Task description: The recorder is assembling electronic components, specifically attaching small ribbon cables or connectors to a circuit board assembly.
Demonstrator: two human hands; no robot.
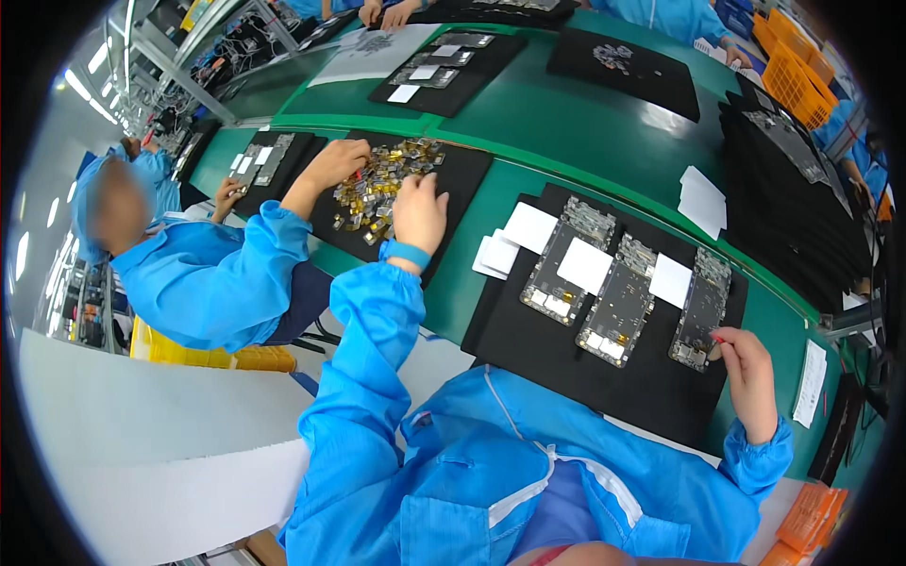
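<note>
On black mat [528, 358] at green bench: three grey phone frames in row. Right hand [750, 368] at rightmost frame [700, 311], fingers curled, tips pinching its lower corner. Frame judged light, stiff, fragile; hold by edges only. Left hand [418, 212] reaches far left, fingers spread loose over pile of small gold parts [382, 184]; co-worker's hand [332, 162] at same pile.

We're looking down from a head-worn fisheye cam, pretty close over the green bench [566, 132]. It faces forward and down, edges bending at the rim, our own forearms coming in near.
</note>
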